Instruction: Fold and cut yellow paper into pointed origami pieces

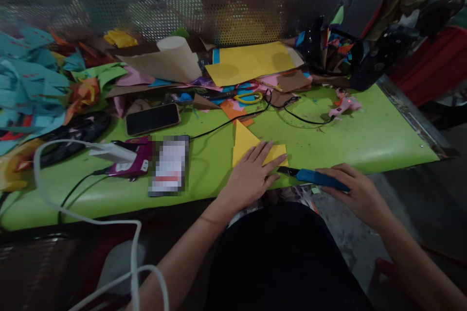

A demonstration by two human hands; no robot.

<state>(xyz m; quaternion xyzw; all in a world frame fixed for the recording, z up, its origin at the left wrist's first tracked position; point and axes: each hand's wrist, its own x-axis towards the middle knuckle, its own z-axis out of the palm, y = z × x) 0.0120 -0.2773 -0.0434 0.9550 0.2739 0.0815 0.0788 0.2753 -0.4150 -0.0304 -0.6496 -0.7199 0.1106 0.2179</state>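
A folded piece of yellow paper (243, 143) lies near the front edge of the green table. Spread flat over it, my left hand (251, 172) presses the paper down and hides its middle and lower part. My right hand (355, 192) is closed around the blue handle of a utility knife (315, 178). The knife's dark blade points left and reaches the lower right edge of the paper, beside my left fingertips. Whether the blade tip lies under the paper or against its edge, I cannot tell.
Two phones (153, 119) and a purple power adapter (131, 158) with cables sit to the left. Yellow-handled scissors (250, 98), yellow sheets (255, 60) and coloured scraps line the back. A small pink figure (346, 105) stands at right. A white cable (133, 243) hangs in front.
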